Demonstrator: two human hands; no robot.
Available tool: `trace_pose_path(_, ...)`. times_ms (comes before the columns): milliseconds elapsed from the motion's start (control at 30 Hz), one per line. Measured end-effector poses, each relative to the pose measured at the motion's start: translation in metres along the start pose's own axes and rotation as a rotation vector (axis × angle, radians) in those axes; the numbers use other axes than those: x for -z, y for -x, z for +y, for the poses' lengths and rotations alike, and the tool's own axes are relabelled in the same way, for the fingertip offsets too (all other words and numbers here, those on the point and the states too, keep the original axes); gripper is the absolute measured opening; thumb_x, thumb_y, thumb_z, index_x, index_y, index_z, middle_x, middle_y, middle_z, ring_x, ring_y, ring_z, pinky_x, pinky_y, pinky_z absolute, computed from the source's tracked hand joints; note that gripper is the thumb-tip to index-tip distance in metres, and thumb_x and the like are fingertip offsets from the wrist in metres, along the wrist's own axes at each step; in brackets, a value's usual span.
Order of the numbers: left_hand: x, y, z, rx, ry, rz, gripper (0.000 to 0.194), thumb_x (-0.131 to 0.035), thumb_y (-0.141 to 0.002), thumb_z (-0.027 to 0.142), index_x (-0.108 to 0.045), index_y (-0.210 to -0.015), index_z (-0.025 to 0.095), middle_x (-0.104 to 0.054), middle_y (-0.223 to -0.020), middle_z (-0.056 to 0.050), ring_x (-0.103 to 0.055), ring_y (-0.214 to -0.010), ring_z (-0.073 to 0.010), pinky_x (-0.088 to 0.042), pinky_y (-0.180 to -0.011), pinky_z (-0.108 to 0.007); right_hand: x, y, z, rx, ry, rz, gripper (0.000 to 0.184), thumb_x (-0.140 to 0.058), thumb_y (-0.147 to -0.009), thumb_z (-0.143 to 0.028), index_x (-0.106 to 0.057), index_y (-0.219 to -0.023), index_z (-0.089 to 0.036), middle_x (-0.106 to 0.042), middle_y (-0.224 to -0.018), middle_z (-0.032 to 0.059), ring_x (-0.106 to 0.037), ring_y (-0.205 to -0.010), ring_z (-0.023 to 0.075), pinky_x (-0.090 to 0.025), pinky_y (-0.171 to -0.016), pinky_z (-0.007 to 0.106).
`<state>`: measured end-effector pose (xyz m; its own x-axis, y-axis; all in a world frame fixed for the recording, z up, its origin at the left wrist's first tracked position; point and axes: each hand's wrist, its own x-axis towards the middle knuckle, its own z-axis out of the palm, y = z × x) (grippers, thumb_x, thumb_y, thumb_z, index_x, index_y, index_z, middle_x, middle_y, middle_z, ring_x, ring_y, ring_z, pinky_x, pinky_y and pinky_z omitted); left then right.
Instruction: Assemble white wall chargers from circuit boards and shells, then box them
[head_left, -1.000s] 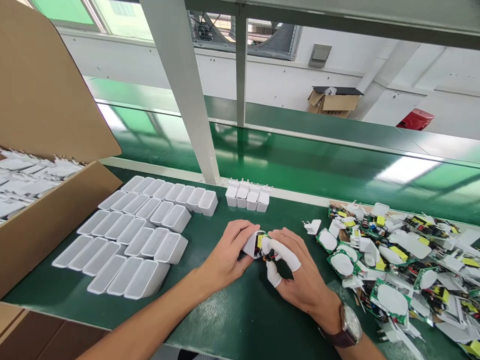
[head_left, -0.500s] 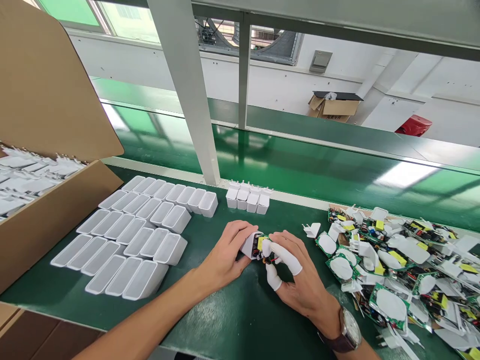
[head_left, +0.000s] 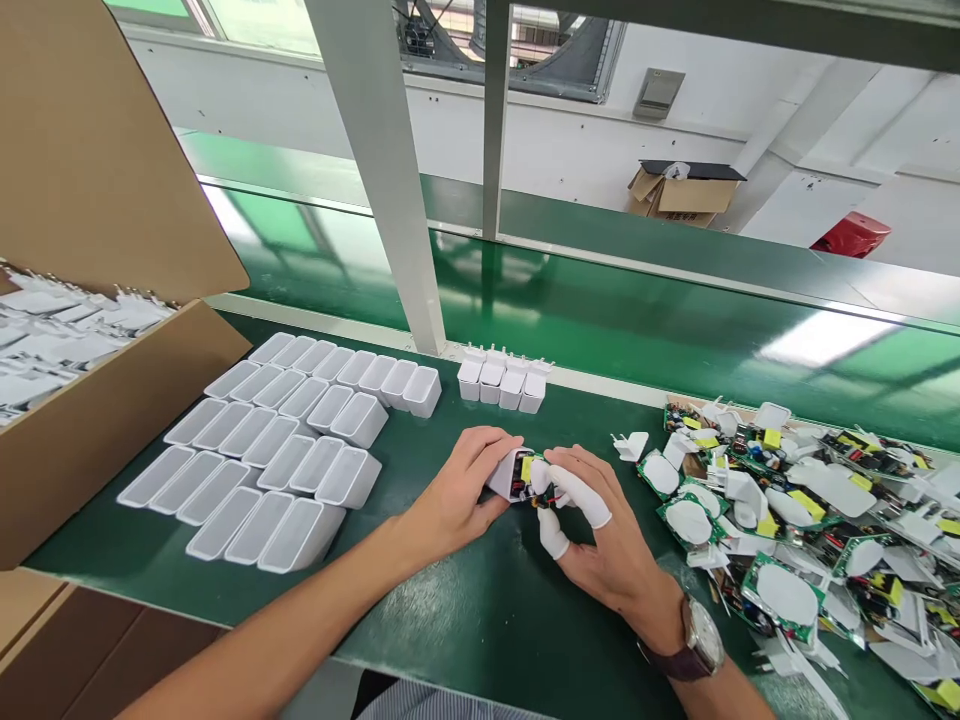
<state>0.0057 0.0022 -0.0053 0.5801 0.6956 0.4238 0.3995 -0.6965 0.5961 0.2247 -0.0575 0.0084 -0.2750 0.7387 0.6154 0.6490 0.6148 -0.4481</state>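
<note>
My left hand (head_left: 471, 482) is closed around a white plastic charger housing (head_left: 501, 478), tilted with its mouth toward the right. A circuit board (head_left: 534, 476) with a yellow-wrapped transformer and dark components sits partly inside that mouth. My right hand (head_left: 600, 530), with white finger cots on thumb and forefinger, grips the outer end of the board; the fingers hide part of it. Left of my hands stand rows of white open housings (head_left: 289, 535). To the right lies a heap of circuit boards (head_left: 784, 595) with white plug covers attached or mixed in.
Several white housings with plug pins on top (head_left: 512, 387) stand at the table's back edge. A loose white plug piece (head_left: 631, 446) lies beside the heap. An open cardboard box (head_left: 142, 370) of white parts is at far left. A grey post (head_left: 382, 170) rises behind the green table (head_left: 465, 610).
The circuit board appears slightly deeper in the housing, with both hands still on the parts. The view has tilted down a little.
</note>
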Motion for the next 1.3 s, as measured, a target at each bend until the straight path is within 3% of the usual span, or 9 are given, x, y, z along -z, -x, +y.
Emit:
trace_pose_path(500, -0.002, 0.000, 0.001, 0.004, 0.013, 0.011, 0.061, -0.063, -0.093, 0.014, -0.040, -0.148, 0.026, -0.054, -0.133, -0.014, -0.054, -0.125, -0.0281, -0.053, -0.104, -0.047, -0.003, 0.001, 0.000, -0.041, -0.012, -0.015, 0.061, -0.058, -0.090, -0.007, -0.044, -0.147, -0.025, -0.063, -0.134, 0.0121, -0.056, -0.132, 0.0294, -0.052, -0.110, 0.059)
trace_pose_path(633, -0.001, 0.000, 0.004, 0.015, 0.082, -0.041, 0.062, -0.070, -0.092, 0.022, -0.043, -0.148, 0.026, -0.059, -0.135, -0.013, -0.052, -0.128, -0.0296, -0.049, -0.109, -0.052, -0.001, 0.003, 0.001, -0.042, -0.093, -0.064, 0.060, -0.064, -0.092, -0.017, -0.043, -0.148, -0.027, -0.064, -0.134, 0.0111, -0.059, -0.129, 0.0292, -0.047, -0.114, 0.060)
trace_pose_path(700, 0.000, 0.001, 0.006, 0.075, 0.180, -0.122, 0.065, -0.073, -0.091, 0.024, -0.044, -0.149, 0.026, -0.061, -0.136, -0.012, -0.054, -0.128, -0.0280, -0.051, -0.109, -0.050, 0.002, 0.004, 0.005, -0.104, -0.209, -0.066, 0.052, -0.061, -0.096, -0.023, -0.047, -0.146, -0.026, -0.065, -0.134, 0.0114, -0.061, -0.127, 0.0285, -0.050, -0.112, 0.055)
trace_pose_path(800, 0.001, 0.002, 0.008, 0.164, 0.323, -0.201, 0.058, -0.062, -0.095, 0.016, -0.045, -0.150, 0.027, -0.064, -0.135, -0.011, -0.063, -0.123, -0.0226, -0.056, -0.106, -0.043, 0.005, 0.004, 0.012, -0.299, -0.323, 0.033, 0.035, -0.048, -0.102, -0.021, -0.058, -0.135, -0.026, -0.066, -0.132, 0.0109, -0.065, -0.121, 0.0248, -0.057, -0.104, 0.047)
trace_pose_path(867, 0.000, 0.002, 0.008, 0.180, 0.357, -0.158, 0.061, -0.057, -0.095, 0.011, -0.043, -0.152, 0.027, -0.063, -0.139, -0.012, -0.066, -0.121, -0.0215, -0.057, -0.105, -0.042, 0.004, 0.003, 0.017, -0.334, -0.312, 0.063, 0.032, -0.047, -0.101, -0.018, -0.063, -0.128, -0.026, -0.067, -0.130, 0.0105, -0.066, -0.120, 0.0237, -0.057, -0.104, 0.045)
trace_pose_path(1000, -0.003, 0.003, 0.005, 0.169, 0.305, -0.064, 0.079, -0.071, -0.090, 0.021, -0.032, -0.158, 0.032, -0.056, -0.149, -0.012, -0.065, -0.124, -0.0231, -0.057, -0.105, -0.044, 0.003, -0.003, 0.020, -0.224, -0.336, -0.093, 0.035, -0.050, -0.096, -0.012, -0.064, -0.125, -0.026, -0.065, -0.134, 0.0103, -0.063, -0.125, 0.0228, -0.055, -0.106, 0.043)
trace_pose_path(1100, -0.002, 0.002, 0.007, 0.183, 0.277, -0.077, 0.061, -0.062, -0.098, 0.030, -0.039, -0.155, 0.032, -0.065, -0.141, -0.007, -0.068, -0.121, -0.0215, -0.056, -0.106, -0.044, 0.007, -0.005, 0.020, -0.214, -0.411, -0.157, 0.041, -0.046, -0.096, -0.010, -0.061, -0.130, -0.026, -0.064, -0.136, 0.0095, -0.065, -0.123, 0.0213, -0.057, -0.104, 0.041)
trace_pose_path(1200, 0.001, 0.000, 0.012, 0.215, 0.252, -0.090, 0.038, -0.048, -0.105, 0.034, -0.057, -0.141, 0.028, -0.072, -0.127, -0.005, -0.071, -0.111, -0.0199, -0.059, -0.099, -0.036, 0.009, -0.006, 0.020, -0.209, -0.440, -0.215, 0.041, -0.058, -0.095, -0.017, -0.057, -0.134, -0.025, -0.064, -0.135, 0.0104, -0.065, -0.121, 0.0223, -0.056, -0.104, 0.041)
trace_pose_path(1300, 0.001, 0.000, 0.016, 0.290, 0.215, -0.067, 0.038, -0.040, -0.108, 0.036, -0.057, -0.140, 0.026, -0.077, -0.109, -0.003, -0.074, -0.089, -0.0172, -0.061, -0.083, -0.030, 0.002, -0.004, 0.019, -0.193, -0.392, -0.235, 0.043, -0.067, -0.093, -0.022, -0.056, -0.134, -0.025, -0.064, -0.134, 0.0106, -0.066, -0.119, 0.0224, -0.056, -0.104, 0.041)
